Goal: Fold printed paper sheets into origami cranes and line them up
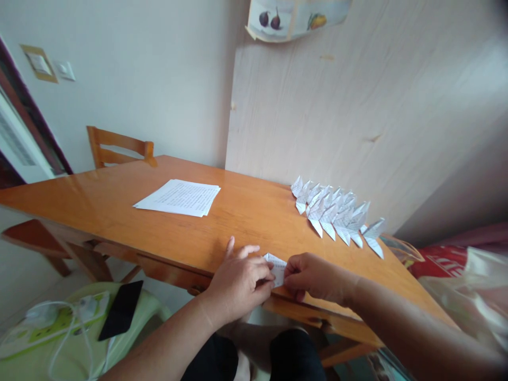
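A small folded sheet of printed paper [278, 269] lies at the front edge of the table between my two hands. My left hand [246, 278] rests over its left side, thumb and index finger on the paper and the other fingers spread out over the wood. On the right, my right hand [305, 275] has its fingers curled and pinched at the paper's right edge. The fingers partly cover the paper, so its full shape is hidden. Farther back on the right stand several folded paper pieces [337, 209] with pointed tips, lined up in rows.
A stack of printed sheets [178, 197] lies on the wooden table [246, 206] to the left. A chair [121, 145] stands behind. On a green stool [154, 312] are a power strip [59, 325] and a black phone [121, 309]. Bags [472, 286] sit at the right.
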A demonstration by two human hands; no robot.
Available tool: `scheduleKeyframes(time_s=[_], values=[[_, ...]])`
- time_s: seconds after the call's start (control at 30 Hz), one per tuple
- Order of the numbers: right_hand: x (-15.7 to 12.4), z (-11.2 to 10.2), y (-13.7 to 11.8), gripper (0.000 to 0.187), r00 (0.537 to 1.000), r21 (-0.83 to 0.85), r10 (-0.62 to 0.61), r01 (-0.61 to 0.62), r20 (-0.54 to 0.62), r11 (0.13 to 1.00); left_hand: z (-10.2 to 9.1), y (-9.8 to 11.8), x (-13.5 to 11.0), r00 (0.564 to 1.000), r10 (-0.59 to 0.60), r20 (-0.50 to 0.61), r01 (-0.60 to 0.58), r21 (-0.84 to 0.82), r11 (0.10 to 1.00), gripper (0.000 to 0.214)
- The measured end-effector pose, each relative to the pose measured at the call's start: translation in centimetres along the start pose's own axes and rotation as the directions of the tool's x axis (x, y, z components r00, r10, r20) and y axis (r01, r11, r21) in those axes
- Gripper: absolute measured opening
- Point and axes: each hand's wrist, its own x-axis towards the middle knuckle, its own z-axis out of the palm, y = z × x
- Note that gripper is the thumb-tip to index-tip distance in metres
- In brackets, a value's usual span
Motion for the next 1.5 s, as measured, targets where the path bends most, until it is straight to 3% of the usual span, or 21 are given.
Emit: scheduleKeyframes(time_s=[0.4,1.03,1.5], values=[[1.8,-1.1,-0.8,0.017,0.993,-0.136,0.017,-0.002,0.115,0.991,-0.1,-0.3,0.0,1.0,0.03,0.008,-0.03,0.005,1.0,0.01],[0.7,-2.7,-0.2,0.018,0.997,-0.292,0.08,-0.078,-0.007,0.953,0.1,-0.4,0.1,0.999,0.031,0.011,-0.031,0.024,0.999,0.011],[0.0,-4.4,3.6,0.018,0.989,-0.233,0.131,-0.145,-0.074,0.961,0.2,-0.6,0.0,0.999,0.034,-0.021,-0.034,0.009,0.999,0.014]])
